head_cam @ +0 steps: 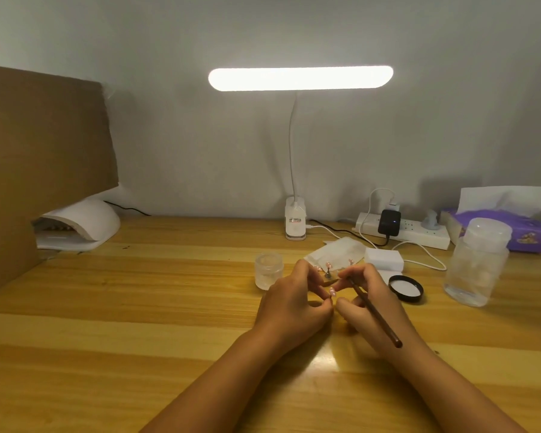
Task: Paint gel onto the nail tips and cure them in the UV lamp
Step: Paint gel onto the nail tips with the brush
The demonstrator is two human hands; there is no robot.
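Wooden worktop (138, 307) carries everything. Cardboard sheet (44, 135) leans far left of desk lamp (295, 221); white UV lamp (82, 225) under it, also far left of desk lamp. Clear bottle (478, 264) well right of desk lamp. Both hands in front of desk lamp, fingertips meeting. Left hand (294, 303) curled, pinching what looks like pink nail tip (332, 291). Right hand (369, 295) pinches brush (375, 312). Open gel jar (268, 270) front-left of desk lamp, black lid (406, 289) front-right.

Both forearms stretched forward, left hand (294, 303) pinching a nail tip (332, 292), right hand (369, 303) gripping a brush (376, 314)
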